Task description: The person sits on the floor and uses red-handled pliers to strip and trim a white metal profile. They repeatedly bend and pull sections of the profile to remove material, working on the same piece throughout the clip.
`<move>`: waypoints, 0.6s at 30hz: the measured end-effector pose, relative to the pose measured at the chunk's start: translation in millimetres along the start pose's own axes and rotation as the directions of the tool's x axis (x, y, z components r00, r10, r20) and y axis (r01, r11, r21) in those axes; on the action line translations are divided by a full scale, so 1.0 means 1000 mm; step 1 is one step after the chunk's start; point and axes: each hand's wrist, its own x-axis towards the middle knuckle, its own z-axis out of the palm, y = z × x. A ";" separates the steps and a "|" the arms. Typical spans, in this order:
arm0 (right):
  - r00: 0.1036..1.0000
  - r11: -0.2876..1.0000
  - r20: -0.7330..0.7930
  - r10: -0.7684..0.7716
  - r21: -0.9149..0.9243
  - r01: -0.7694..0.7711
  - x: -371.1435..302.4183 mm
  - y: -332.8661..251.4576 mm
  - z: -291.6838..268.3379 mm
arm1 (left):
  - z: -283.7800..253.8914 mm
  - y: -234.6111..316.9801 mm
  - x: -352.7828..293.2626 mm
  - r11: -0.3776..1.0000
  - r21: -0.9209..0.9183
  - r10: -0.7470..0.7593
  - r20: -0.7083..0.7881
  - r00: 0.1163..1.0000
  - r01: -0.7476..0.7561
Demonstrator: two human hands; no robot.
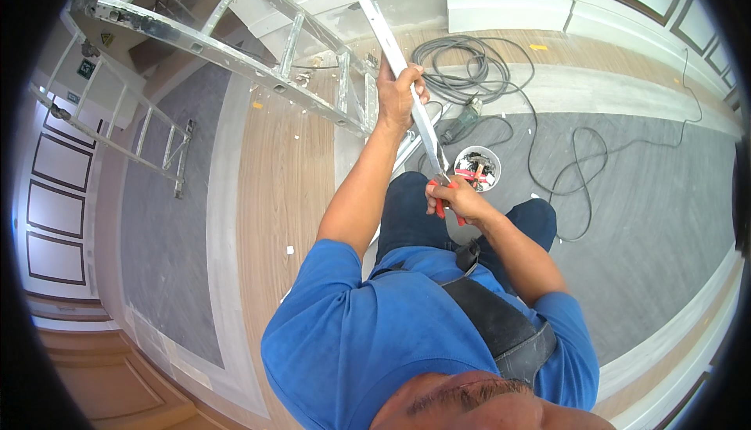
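My left hand (400, 95) is closed around a long, pale metal profile strip (428, 137), gripping it near the middle. The strip slants from the upper left down toward my knees. My right hand (463, 200) grips red-handled snips (440, 205), whose jaws meet the strip's lower end. Whether the blades have cut into the metal is too small to tell. Just beyond my right hand stands a white bucket (497, 177) containing red-handled tools and dark small pieces. A green corded power tool (463, 122) lies on the floor behind the bucket.
A paint-spattered aluminium stepladder (235, 64) stands at the upper left, close to my left arm. A grey cable coil (501, 78) lies ahead, and its loose loops trail right across the grey floor (649, 195). White panelled walls (508, 3) run along the far side.
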 end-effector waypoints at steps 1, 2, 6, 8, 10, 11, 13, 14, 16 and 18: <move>0.999 0.999 0.028 -0.021 0.034 0.020 -0.001 -0.001 0.001 | 0.000 0.000 -0.003 1.000 -0.013 0.016 -0.004 1.000 -0.016; 1.000 1.000 0.006 0.000 0.013 0.000 -0.003 -0.002 0.000 | 0.000 0.000 -0.005 1.000 -0.017 0.027 -0.004 1.000 -0.027; 1.000 0.998 -0.029 -0.003 -0.063 0.001 -0.002 0.000 0.001 | 0.006 0.002 -0.009 0.997 0.044 0.057 0.016 0.998 -0.058; 0.999 0.995 -0.041 -0.015 -0.101 0.011 -0.001 0.000 0.001 | 0.008 0.003 -0.010 0.996 0.065 0.064 -0.006 0.998 -0.064; 0.999 0.992 -0.046 -0.021 -0.127 0.015 -0.001 0.001 0.001 | 0.009 0.003 -0.009 0.995 0.083 0.062 -0.022 0.998 -0.060; 0.999 0.991 -0.049 -0.018 -0.131 0.011 -0.001 0.000 0.001 | 0.009 0.003 -0.009 0.995 0.088 0.057 -0.025 0.998 -0.054; 0.998 0.990 -0.054 -0.013 -0.144 0.005 -0.001 0.000 0.003 | 0.007 0.002 -0.009 0.994 0.092 0.055 -0.025 0.998 -0.053; 0.998 0.990 -0.059 -0.011 -0.140 0.002 -0.002 -0.001 0.003 | 0.006 0.001 -0.009 0.994 0.090 0.063 -0.023 0.998 -0.060; 0.998 0.987 -0.063 -0.012 -0.158 0.002 -0.003 -0.001 0.005 | 0.005 0.000 -0.008 0.994 0.087 0.071 -0.020 0.997 -0.069; 0.997 0.991 -0.072 -0.015 -0.136 0.005 -0.003 -0.002 0.006 | 0.004 -0.001 -0.008 0.994 0.088 0.074 -0.015 0.997 -0.072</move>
